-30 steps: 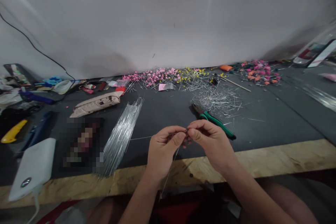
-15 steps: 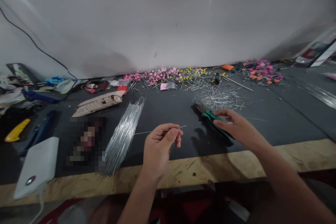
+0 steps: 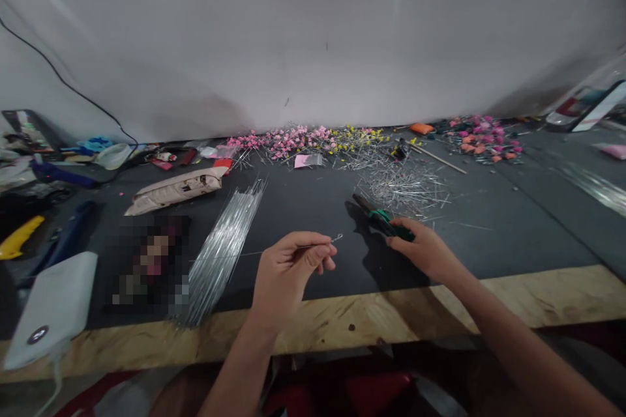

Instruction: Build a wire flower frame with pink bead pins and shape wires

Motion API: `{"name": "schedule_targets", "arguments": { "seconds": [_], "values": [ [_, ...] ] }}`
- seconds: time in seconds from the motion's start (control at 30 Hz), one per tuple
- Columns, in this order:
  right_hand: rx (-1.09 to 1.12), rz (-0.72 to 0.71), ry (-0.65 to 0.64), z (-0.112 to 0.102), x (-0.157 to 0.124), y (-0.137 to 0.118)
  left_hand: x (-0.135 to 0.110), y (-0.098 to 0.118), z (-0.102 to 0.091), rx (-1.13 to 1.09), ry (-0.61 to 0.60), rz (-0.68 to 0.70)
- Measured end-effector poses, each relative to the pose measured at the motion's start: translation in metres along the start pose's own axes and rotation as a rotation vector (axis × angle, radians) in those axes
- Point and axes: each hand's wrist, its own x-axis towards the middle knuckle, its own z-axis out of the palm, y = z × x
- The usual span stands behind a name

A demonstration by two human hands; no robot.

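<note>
Between thumb and fingers, my left hand [image 3: 293,267] pinches a thin metal wire [image 3: 338,238] whose right end is bent into a small twisted loop. The wire's straight part runs left, over a bundle of long straight wires [image 3: 222,251] lying on the dark tabletop. My right hand [image 3: 420,247] is closed around the green handles of a pair of pliers [image 3: 379,216], whose dark jaws point up and left. Part of the handles is hidden by the fingers. Just beyond the pliers lies a heap of short cut wires [image 3: 403,189].
Pink-headed wires [image 3: 288,140] and yellow-headed wires [image 3: 359,138] lie along the wall, with magenta and orange ones [image 3: 486,137] farther right. A white power bank [image 3: 53,309], a yellow-handled tool [image 3: 22,238] and a beige package [image 3: 176,190] lie on the left. The table's wooden edge [image 3: 352,322] runs in front.
My right hand has closed on the pliers' handles, where before it hovered over them with fingers apart. The left hand has shifted slightly left in view with the wire, its looped end now clearer.
</note>
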Motion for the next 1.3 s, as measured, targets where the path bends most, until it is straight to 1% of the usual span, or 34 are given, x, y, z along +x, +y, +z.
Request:
{"name": "schedule_targets", "arguments": {
  "seconds": [0.07,0.13,0.17,0.2,0.23,0.27,0.33,0.43,0.5,0.57,0.67,0.73,0.8,0.9,1.03,1.1,1.3],
  "values": [
    [0.307,0.201,-0.107,-0.003,-0.017,-0.017,0.002,0.0,0.001,0.004,-0.003,-0.033],
    [0.609,0.316,-0.199,-0.006,-0.038,-0.031,0.003,0.002,0.002,0.032,0.008,-0.066],
    [0.72,0.366,-0.24,-0.006,-0.048,-0.038,0.004,0.002,0.003,0.056,0.019,-0.07],
    [0.812,0.411,-0.255,-0.007,-0.058,-0.043,0.004,0.003,0.003,0.084,0.033,-0.069],
    [0.874,0.443,-0.268,-0.007,-0.067,-0.047,0.005,0.004,0.003,0.114,0.047,-0.065],
    [0.902,0.443,-0.274,-0.007,-0.074,-0.051,0.005,0.005,0.003,0.145,0.062,-0.06],
    [0.898,0.399,-0.305,-0.006,-0.084,-0.057,0.007,0.006,0.003,0.22,0.095,-0.046],
    [0.767,0.393,-0.29,-0.003,-0.09,-0.066,0.008,0.005,0.003,0.343,0.128,-0.01],
    [0.684,0.385,-0.306,-0.002,-0.092,-0.072,0.008,0.004,0.003,0.395,0.13,0.013],
    [0.639,0.346,-0.335,-0.002,-0.094,-0.078,0.009,0.003,0.003,0.422,0.12,0.024],
    [0.614,0.229,-0.406,-0.001,-0.095,-0.082,0.009,0.003,0.002,0.441,0.102,0.012],
    [0.593,0.163,-0.463,0.0,-0.097,-0.083,0.01,0.003,0.001,0.435,0.115,0.003],
    [0.571,0.131,-0.497,0.001,-0.099,-0.082,0.011,0.003,0.001,0.413,0.13,0.003],
    [0.56,0.095,-0.493,0.003,-0.101,-0.079,0.011,0.003,0.001,0.373,0.137,0.007],
    [0.574,0.067,-0.442,0.003,-0.099,-0.079,0.009,0.003,0.0,0.321,0.174,0.035],
    [0.576,0.063,-0.428,0.002,-0.098,-0.08,0.007,0.003,0.0,0.302,0.172,0.056],
    [0.535,-0.009,-0.438,0.003,-0.1,-0.09,0.007,0.005,0.002,0.4,0.124,0.072]
  ]
}}
